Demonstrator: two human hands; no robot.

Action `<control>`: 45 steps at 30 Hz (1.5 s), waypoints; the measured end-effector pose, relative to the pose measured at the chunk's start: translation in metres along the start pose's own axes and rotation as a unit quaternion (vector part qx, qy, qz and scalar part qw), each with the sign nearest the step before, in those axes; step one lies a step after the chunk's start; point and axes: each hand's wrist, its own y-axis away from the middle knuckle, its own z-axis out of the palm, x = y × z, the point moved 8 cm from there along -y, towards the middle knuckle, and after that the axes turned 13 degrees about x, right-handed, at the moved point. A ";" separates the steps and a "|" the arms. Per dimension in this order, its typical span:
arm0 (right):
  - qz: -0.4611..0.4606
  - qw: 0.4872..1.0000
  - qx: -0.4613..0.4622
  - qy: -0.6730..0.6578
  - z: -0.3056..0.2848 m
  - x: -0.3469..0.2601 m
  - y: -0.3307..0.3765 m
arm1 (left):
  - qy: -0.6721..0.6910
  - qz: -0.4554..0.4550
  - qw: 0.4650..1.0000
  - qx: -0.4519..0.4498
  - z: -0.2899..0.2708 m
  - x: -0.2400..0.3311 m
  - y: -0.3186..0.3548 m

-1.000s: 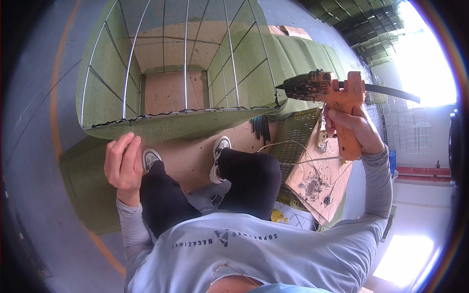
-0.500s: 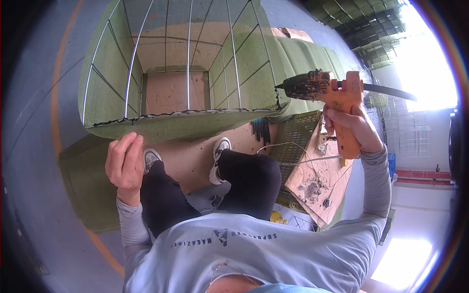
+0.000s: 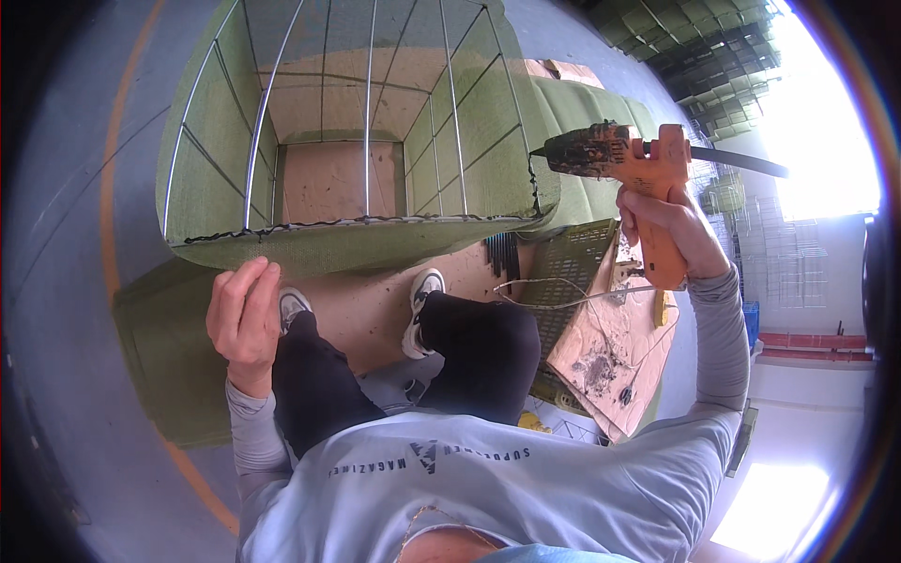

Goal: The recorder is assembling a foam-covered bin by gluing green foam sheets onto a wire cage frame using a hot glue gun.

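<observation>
the room looks like a workshop, with a grey-blue floor [image 3: 66, 310], an orange line [image 3: 106, 202] on it, and a bright window [image 3: 817, 113] at the right side. from my distant seat i look down through the head camera. in front stands a wire frame [image 3: 368, 113], covered with green cloth [image 3: 324, 246]; a dark glue line [image 3: 536, 192] runs along its near edge and up a part of the right edge.

the right hand [image 3: 680, 230] is wrapped firmly around the handle of an orange glue gun [image 3: 657, 174], whose blackened tip points left, at or just beside this right edge. compared with one second ago, the tip has gone a little farther along the edge, and the dark line there is longer. by my judgement, the glue is advancing along this side.

the left hand [image 3: 242, 314] stays at the near border of the cloth, fingers bent and close together; i cannot tell if they pinch it or only touch it.

beside the right leg [image 3: 479, 347], a cardboard sheet [image 3: 596, 328] lies on a green crate [image 3: 568, 281], with dark sticks [image 3: 500, 255] near.
</observation>
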 end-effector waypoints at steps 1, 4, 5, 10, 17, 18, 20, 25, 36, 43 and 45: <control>-0.004 1.000 0.004 -0.008 0.000 -0.001 -0.001 | 0.001 -0.002 1.000 -0.001 0.000 0.000 0.000; -0.007 1.000 0.003 -0.008 0.001 -0.001 -0.006 | 0.000 0.001 1.000 0.001 0.000 0.001 -0.001; -0.004 1.000 0.000 0.001 0.001 0.000 -0.007 | 0.000 0.001 1.000 0.001 0.000 0.001 0.000; -0.009 1.000 0.012 -0.018 0.003 -0.006 -0.009 | 0.001 0.000 1.000 0.001 0.000 0.000 -0.001; -0.002 1.000 0.014 -0.008 0.001 -0.003 -0.022 | -0.001 0.001 1.000 0.000 0.000 0.001 -0.002; -0.003 1.000 0.014 -0.008 0.003 -0.004 -0.022 | -0.001 0.001 1.000 -0.002 0.000 0.001 -0.001; -0.015 0.998 0.033 -0.048 0.004 -0.008 -0.024 | -0.003 0.001 1.000 -0.004 0.000 0.001 0.000; -0.014 1.000 0.009 -0.022 0.004 -0.004 -0.034 | 0.002 -0.001 1.000 -0.004 0.001 0.001 0.000; -0.020 1.000 0.008 -0.014 0.009 -0.015 -0.036 | -0.001 -0.006 1.000 -0.002 0.002 0.001 -0.001; -0.024 1.000 -0.002 0.006 0.010 -0.021 -0.039 | 0.003 -0.005 1.000 0.004 0.000 0.000 -0.001; -0.026 1.000 -0.007 0.001 0.008 -0.019 -0.042 | 0.002 -0.005 1.000 0.005 0.000 0.000 0.000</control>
